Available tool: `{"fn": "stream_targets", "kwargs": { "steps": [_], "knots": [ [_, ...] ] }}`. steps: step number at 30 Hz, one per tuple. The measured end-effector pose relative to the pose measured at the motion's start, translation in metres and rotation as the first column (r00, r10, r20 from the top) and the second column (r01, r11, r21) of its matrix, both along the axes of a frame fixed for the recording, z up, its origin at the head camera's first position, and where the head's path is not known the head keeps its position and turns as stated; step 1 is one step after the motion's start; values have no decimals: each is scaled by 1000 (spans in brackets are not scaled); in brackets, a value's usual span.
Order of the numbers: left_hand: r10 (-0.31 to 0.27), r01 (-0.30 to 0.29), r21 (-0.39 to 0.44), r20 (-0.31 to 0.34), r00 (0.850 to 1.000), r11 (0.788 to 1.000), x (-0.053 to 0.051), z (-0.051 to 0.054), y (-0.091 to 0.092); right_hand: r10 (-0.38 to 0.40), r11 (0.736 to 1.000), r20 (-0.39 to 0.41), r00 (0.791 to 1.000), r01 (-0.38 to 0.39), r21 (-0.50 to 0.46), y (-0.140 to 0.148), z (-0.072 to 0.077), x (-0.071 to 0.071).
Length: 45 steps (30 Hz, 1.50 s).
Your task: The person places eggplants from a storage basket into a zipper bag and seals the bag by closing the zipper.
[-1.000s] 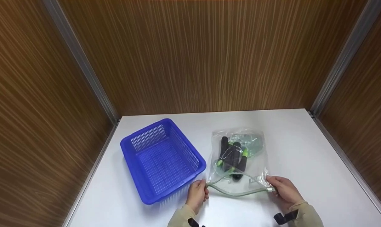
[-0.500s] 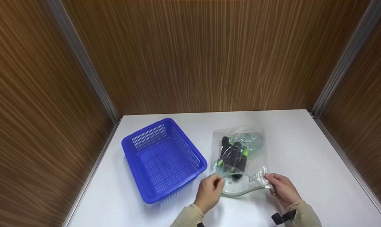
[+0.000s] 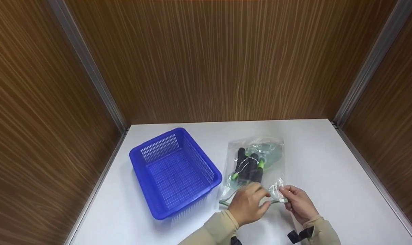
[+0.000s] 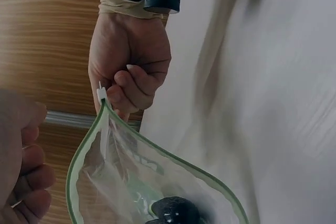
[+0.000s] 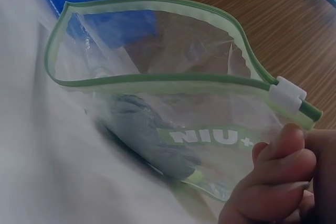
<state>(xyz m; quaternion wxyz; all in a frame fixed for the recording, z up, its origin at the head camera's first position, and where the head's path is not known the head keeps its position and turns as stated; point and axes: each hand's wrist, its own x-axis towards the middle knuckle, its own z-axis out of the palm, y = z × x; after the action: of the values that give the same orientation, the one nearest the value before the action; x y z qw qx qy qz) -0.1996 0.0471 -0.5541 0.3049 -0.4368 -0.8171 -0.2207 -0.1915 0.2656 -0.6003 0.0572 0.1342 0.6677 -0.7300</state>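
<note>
A clear slider zip bag with a green rim lies on the white table, its mouth gaping in both wrist views. Inside are several long, dark, rounded things with bright green ends. My right hand pinches the bag's right corner, just beside the white slider. Over the mouth hovers my left hand, fingers loosely bent, with a gap between thumb and fingers and nothing held. In the left wrist view, the left hand is apart from the slider.
A blue perforated plastic basket stands left of the bag, its near right corner close to the bag's edge. Wood-grain panels enclose the white table at the back and sides.
My left hand has let go of the bag's left corner and moved right across the mouth towards the slider. My right hand keeps its grip and has shifted slightly left.
</note>
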Motion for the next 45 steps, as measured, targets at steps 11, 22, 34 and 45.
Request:
{"fn": "stream_targets", "kwargs": {
  "steps": [11, 22, 34, 45],
  "knots": [
    [11, -29, -247, -74, 997, 969, -6, -4, 24, 94, 992, -59, 994, -98, -80, -11, 0, 0],
    [47, -72, -321, -84, 995, 944, 0, -19, 27, 137, 976, -73, 988, -148, -162, -15, -5, 4],
    [46, -69, -245, -95, 994, 967, -1, -24, 26, 136, 975, -60, 989, -145, -168, -14, -1, 6],
    [59, -81, -217, -103, 993, 973, 0, -24, 29, 112, 981, -45, 993, -117, -154, -10, 3, 7]
  ]
}}
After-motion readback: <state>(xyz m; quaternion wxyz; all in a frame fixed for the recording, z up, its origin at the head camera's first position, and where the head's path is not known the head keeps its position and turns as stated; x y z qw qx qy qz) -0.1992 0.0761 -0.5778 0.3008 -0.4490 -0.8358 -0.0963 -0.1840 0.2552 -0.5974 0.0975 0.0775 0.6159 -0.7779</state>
